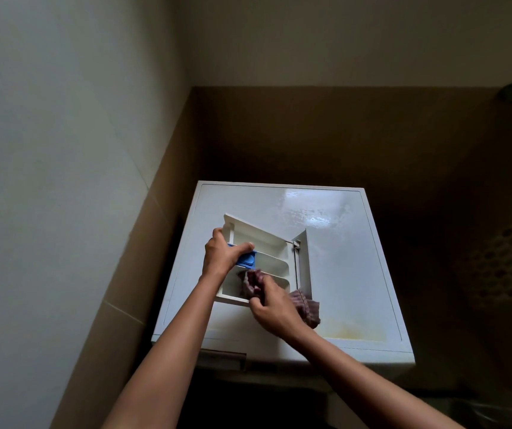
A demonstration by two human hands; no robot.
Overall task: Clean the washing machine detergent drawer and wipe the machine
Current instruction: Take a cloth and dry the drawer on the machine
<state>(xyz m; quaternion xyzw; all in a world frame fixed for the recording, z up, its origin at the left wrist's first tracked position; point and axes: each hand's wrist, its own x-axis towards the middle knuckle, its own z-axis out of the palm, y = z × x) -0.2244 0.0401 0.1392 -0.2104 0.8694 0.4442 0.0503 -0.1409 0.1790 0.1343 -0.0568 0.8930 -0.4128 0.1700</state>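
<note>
- Our right hand point(275, 305) was curled round a reddish checked cloth point(250, 281), pinching a wad of it down into the nearest compartment of the detergent drawer point(267, 239); the cloth's loose tail trailed out behind the hand onto the machine.
- Our left hand point(220, 255) gripped the drawer's left end, fingers hooked over the wall and thumb laid across the blue insert point(246, 259); we took this as the brace for the wiping.
- The drawer lay out of its housing, skewed on top of the washing machine point(356, 274), with its front panel standing up at the right.
- To do this step well, we judged the wad should be driven into the compartment's corners and along the curved dividers, then refolded to a clean face for the next compartment; the left hand should press down as well as hold, since the glossy top looked likely to let the drawer slide.
- We reckoned the blue insert would need lifting to reach beneath it; what lay under it was hidden.
- Further out, a yellowish stain point(350, 334) marked the top near its front edge, and the empty slot point(223, 359) showed dark below; both looked left for the wipe-down.
</note>
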